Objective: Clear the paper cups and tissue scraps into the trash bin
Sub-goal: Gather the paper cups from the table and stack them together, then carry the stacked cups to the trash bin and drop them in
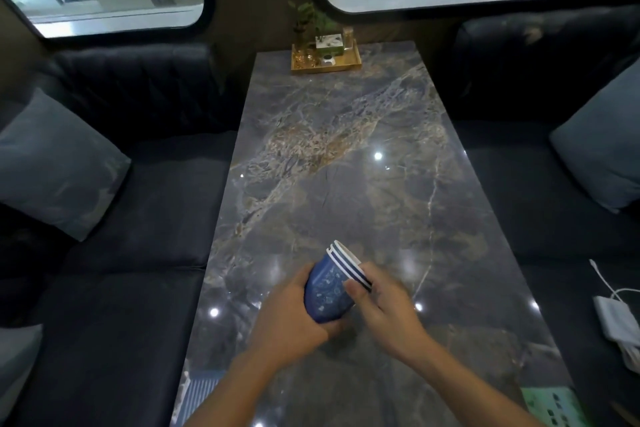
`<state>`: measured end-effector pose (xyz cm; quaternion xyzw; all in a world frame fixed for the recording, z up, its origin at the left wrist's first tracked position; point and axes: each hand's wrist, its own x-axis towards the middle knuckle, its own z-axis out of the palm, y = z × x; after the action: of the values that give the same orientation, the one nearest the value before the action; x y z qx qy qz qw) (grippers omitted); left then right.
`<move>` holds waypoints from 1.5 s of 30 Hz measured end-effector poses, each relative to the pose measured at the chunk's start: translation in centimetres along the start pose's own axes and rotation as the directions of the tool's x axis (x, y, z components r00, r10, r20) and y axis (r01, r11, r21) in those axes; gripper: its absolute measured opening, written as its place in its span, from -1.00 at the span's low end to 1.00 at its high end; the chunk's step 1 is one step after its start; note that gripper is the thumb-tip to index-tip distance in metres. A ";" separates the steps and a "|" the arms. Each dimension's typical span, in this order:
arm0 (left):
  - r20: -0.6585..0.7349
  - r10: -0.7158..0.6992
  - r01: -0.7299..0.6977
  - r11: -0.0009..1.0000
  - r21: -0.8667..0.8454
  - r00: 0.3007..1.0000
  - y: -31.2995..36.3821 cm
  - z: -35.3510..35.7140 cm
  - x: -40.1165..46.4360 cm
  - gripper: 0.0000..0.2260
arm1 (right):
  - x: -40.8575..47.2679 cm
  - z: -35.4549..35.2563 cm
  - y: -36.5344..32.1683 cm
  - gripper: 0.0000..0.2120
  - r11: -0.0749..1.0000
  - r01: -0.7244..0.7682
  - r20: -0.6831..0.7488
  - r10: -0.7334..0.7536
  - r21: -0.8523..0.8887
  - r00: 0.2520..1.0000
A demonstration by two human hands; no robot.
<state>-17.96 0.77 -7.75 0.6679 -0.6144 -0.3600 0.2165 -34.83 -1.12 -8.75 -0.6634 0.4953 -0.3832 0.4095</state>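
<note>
A stack of nested blue paper cups (329, 288) with white rims is tilted, mouths pointing up and away, just above the near part of the dark marble table (346, 166). My left hand (294, 315) wraps the stack's base and side from the left. My right hand (377, 298) grips the stack near the rims from the right, thumb across the blue wall. No tissue scraps or trash bin are visible.
A gold tray (325, 62) with a small plant and bottles sits at the table's far end. Dark sofas with grey cushions (52, 163) flank the table. A white charger and cable (616, 315) lie on the right seat. A striped blue object (201, 395) shows at lower left.
</note>
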 end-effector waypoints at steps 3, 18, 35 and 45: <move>-0.026 -0.023 0.023 1.000 -0.013 0.999 -1.2 0.0 -1.9 -0.29 | -1.9 0.1 -0.3 -0.72 0.996 -0.042 -0.082 0.048 0.074 0.996; -0.046 -0.178 0.123 0.825 -0.552 0.983 -9.2 -0.1 -14.1 -0.78 | -17.7 3.0 -2.3 -0.75 0.967 -0.221 -0.249 0.247 0.126 0.937; 0.176 -0.047 0.151 0.753 -0.640 0.983 -12.0 3.0 -28.9 -0.92 | -40.6 7.0 -6.5 -0.77 0.882 -0.404 -0.432 0.472 0.243 0.769; 0.323 0.073 0.111 0.849 -0.517 0.944 -6.6 9.8 -33.0 -0.91 | -52.0 3.4 -7.4 -0.77 0.844 -0.455 -0.590 0.528 0.284 0.611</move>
<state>-20.42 35.52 -11.83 0.5186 -0.5125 -0.6236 0.2820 -40.46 51.23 -8.55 -0.3047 0.7468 -0.4863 0.3360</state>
